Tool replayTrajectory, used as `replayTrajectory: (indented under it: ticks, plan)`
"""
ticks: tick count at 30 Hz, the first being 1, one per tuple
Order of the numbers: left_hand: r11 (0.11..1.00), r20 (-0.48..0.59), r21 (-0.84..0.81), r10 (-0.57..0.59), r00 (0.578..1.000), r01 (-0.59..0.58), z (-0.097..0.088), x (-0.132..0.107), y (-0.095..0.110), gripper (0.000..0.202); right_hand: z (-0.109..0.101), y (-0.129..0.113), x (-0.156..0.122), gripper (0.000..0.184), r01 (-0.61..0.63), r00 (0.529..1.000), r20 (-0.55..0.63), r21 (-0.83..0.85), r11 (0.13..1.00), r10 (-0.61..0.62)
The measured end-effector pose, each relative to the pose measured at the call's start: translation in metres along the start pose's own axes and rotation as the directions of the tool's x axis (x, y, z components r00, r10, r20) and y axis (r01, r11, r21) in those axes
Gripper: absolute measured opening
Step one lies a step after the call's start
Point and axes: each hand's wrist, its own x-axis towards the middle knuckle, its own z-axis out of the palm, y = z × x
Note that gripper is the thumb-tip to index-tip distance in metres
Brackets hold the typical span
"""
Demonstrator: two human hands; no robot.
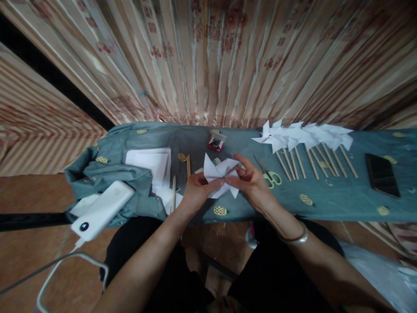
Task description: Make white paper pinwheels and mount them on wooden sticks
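Between my two hands is a white paper pinwheel [216,171], its folded blades spread out above the table. My left hand [196,190] pinches it from the left, thumb near the centre. From the other side my right hand [252,180] grips it, with thumb and fingers closed at the middle and right edge. Whether a pin sits at its centre is too small to tell. Just behind stands a small open red and white box [216,142] with dark little pieces inside. Scissors [272,177] with pale green handles lie right of my right hand.
Several finished pinwheels [306,137] on wooden sticks lie in a row at the back right. A dark phone [382,174] rests at the far right. On the left are stacked white paper sheets [148,163], thin sticks [188,166], and a white power bank [103,211] with a cable.
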Motion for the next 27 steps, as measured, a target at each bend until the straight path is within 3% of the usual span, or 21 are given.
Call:
replayTrajectory:
  ticks: [9,27]
  plan:
    - [1.000,-0.009,0.011,-0.011,1.000,0.011,-0.0001,-0.0006,-0.0004,0.038,0.0065,-0.0024,-0.0018,0.074,-0.003,0.999,-0.034,0.039,0.999,0.005]
    - [0.996,-0.055,0.053,0.079,0.995,-0.076,-0.0007,0.0020,-0.0012,0.032,0.0064,0.0044,0.0012,0.070,0.056,0.997,-0.047,-0.018,0.998,-0.056]
